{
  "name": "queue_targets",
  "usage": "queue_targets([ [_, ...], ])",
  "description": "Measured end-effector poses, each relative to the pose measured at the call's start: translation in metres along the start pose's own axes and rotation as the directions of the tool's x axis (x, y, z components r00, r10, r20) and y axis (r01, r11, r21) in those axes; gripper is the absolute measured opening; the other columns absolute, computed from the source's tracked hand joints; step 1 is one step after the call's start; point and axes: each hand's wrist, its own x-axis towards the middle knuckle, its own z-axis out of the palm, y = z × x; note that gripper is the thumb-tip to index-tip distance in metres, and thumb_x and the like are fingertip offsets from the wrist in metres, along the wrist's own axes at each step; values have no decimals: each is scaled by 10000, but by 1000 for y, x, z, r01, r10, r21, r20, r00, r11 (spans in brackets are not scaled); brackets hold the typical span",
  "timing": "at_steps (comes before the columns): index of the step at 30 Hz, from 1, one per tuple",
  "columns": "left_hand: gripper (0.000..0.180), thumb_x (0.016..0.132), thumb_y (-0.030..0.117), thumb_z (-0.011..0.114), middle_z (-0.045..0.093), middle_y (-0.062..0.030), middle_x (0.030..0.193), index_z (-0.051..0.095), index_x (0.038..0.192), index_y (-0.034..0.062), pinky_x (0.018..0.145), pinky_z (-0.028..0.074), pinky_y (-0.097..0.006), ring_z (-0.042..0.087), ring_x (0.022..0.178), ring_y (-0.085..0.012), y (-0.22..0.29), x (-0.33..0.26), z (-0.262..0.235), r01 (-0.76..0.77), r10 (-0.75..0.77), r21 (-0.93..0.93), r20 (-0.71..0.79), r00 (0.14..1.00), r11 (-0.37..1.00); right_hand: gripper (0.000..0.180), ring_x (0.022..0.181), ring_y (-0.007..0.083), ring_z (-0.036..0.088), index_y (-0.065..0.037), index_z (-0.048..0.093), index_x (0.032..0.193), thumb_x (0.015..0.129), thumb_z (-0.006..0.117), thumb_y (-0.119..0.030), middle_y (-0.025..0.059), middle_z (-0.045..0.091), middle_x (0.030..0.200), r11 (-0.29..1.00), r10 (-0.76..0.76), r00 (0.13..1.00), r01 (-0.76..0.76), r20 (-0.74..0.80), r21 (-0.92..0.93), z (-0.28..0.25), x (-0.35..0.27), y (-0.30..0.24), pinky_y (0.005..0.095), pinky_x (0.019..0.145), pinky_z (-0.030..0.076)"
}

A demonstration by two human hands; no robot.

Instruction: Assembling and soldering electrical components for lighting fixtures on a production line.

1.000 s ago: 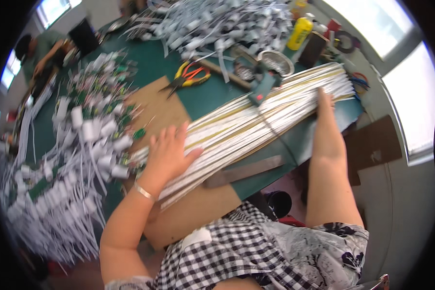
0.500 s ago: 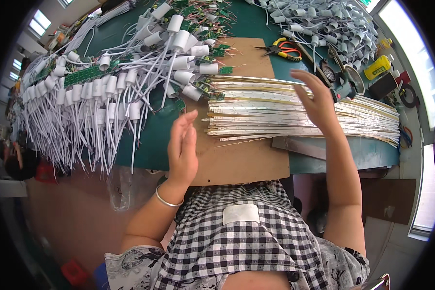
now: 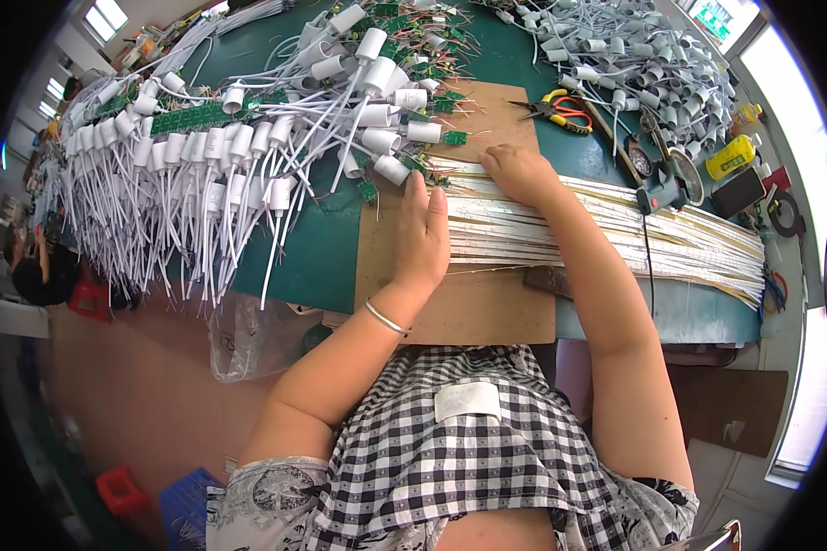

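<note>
A broad bundle of long, thin white LED strips (image 3: 606, 217) lies sideways across a brown board (image 3: 487, 308). My left hand (image 3: 424, 230) stands on edge at the bundle's left ends, its palm against them and its fingers stretched out. On top of the bundle, near its far edge, rests my right hand (image 3: 521, 174). Its fingers are slightly bent over the strips and do not grip around them. Just beyond my left fingertips are small green circuit boards (image 3: 454, 138) with thin wires, joined to white cylindrical lamp caps (image 3: 391, 169).
White-cabled caps (image 3: 213, 147) form a large heap on the left of the green table (image 3: 326, 262). More caps (image 3: 657, 69) are piled far right. Yellow-and-red cutters (image 3: 560, 111), a green-grey tool with a cord (image 3: 662, 195) and a yellow bottle (image 3: 733, 156) lie beyond the strips.
My left hand has moved right, up to the strip ends. My right hand has come down and left onto the strips. The whole view has shifted slightly.
</note>
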Motion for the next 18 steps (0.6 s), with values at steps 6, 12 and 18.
queue_targets([
  [6,682,1032,418,294,338,-352,1431,290,1392,-161,1135,246,-431,323,1353,-441,-2,-3,2,-28,28,44,-16,999,999,444,1053,350,605,-72,661,1094,977,342,-357,168,652,1135,998,55,997,-56,55,6,-7,-3,-7,455,924,458],
  [12,664,1034,401,303,341,-338,1438,291,1395,-157,1126,261,-427,338,1348,-428,3,-8,4,-61,62,44,-13,998,997,426,1051,359,597,-43,653,1080,972,369,-341,175,646,1129,999,47,998,-48,51,14,-9,-11,-5,437,915,458],
  [18,647,1036,441,311,351,-274,1449,295,1432,-70,1113,282,-380,363,1348,-338,13,9,-23,150,-134,-389,69,989,909,337,1042,339,580,-45,671,1009,911,540,-339,134,660,1046,996,-34,985,48,-167,79,-13,-6,8,410,907,447],
])
